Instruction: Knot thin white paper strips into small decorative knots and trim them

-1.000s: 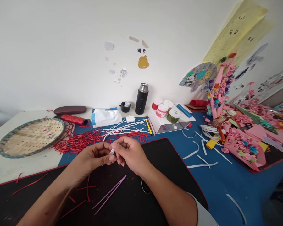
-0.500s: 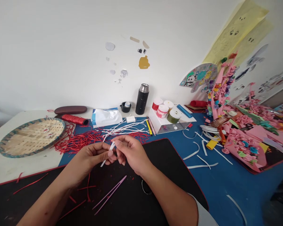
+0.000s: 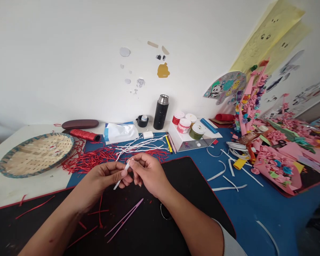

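Both my hands meet over the black mat near the table's middle. My left hand and my right hand each pinch a thin white paper strip, which slants from my right fingertips down to the lower left. Purple tweezers lie on the mat just below my hands. Behind my hands lie a heap of red paper strips and a bundle of white strips.
A woven basket tray sits at the left. Along the wall stand a black flask, a white box with paint jars, a red thread spool and a tissue pack. Pink paper flower crafts crowd the right side.
The white strip, bunched between my fingertips a second ago, now shows as a longer piece slanting down to the left. My hands have barely shifted.
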The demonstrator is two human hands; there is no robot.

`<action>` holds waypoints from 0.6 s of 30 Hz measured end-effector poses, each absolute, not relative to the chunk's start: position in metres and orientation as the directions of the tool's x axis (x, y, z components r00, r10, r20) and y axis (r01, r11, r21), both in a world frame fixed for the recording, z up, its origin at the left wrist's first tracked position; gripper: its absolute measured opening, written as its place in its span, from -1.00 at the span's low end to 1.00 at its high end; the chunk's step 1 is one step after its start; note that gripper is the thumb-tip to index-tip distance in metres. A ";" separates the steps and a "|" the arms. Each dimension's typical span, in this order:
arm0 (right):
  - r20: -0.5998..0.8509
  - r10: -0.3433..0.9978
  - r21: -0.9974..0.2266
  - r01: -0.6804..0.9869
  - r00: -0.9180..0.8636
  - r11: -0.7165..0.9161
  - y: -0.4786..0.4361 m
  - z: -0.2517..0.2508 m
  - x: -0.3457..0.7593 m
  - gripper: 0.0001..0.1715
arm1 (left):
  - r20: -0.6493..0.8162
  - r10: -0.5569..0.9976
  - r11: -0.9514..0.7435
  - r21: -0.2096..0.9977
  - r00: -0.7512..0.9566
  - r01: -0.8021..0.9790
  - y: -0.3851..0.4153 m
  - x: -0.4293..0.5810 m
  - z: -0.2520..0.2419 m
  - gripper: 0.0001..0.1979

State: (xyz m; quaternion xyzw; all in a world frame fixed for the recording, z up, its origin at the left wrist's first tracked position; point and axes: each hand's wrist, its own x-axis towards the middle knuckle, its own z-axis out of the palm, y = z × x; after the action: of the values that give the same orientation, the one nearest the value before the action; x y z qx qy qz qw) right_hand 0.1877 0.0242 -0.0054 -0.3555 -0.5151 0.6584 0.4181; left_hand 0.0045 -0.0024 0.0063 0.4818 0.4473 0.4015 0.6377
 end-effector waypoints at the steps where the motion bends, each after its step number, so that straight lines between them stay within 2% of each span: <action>1: -0.039 0.916 -0.976 -0.182 -0.399 -0.121 0.024 -0.005 0.188 -0.53 | -0.184 0.943 0.214 0.973 0.277 -0.081 -0.003 0.004 0.007 -0.65; 8: -0.033 0.915 -0.971 -0.203 -0.403 -0.124 0.024 -0.006 0.188 -0.53 | -0.184 0.959 0.211 0.972 0.216 -0.105 -0.001 0.006 0.007 -0.65; 18: -0.061 0.912 -0.986 -0.118 -0.406 -0.119 0.025 -0.008 0.188 -0.59 | -0.157 0.962 0.159 0.987 0.224 0.010 -0.001 0.009 0.012 -0.64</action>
State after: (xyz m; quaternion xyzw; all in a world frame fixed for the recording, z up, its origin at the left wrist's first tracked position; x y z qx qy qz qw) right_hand 0.1877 0.0248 -0.0083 -0.3728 -0.5319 0.6483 0.3972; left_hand 0.0088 -0.0006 0.0120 0.5098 0.4768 0.4008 0.5935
